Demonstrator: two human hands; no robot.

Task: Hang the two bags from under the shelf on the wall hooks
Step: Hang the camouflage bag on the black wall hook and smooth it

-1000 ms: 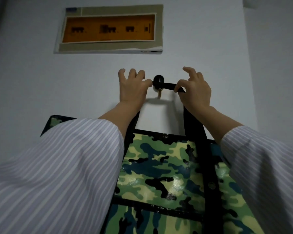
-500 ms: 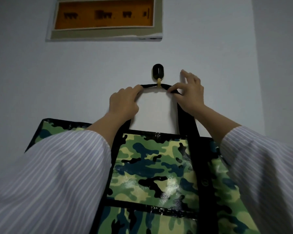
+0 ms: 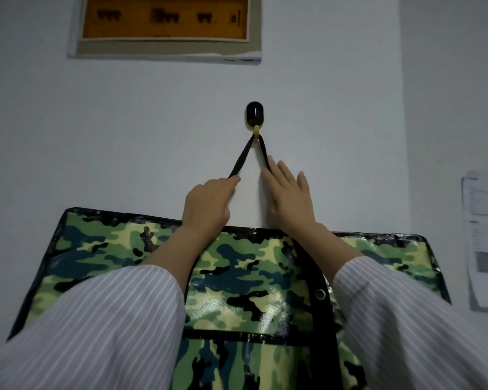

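A large camouflage bag (image 3: 245, 266) with black trim hangs flat against the white wall. Its black strap (image 3: 241, 159) runs up in a taut V to a black wall hook (image 3: 254, 115) with a tan prong. My left hand (image 3: 209, 204) is closed around the left leg of the strap, just above the bag's top edge. My right hand (image 3: 289, 192) lies with fingers spread flat against the wall, touching the right leg of the strap. Only one bag is in view.
A framed orange panel (image 3: 164, 23) is mounted on the wall above the hook. Printed paper sheets (image 3: 483, 237) are stuck to the wall at the right. My striped sleeves cover the lower part of the bag.
The strap went over the hook and pulled taut into a V as the bag dropped. Both hands slid down the strap from hook height, and the right hand opened.
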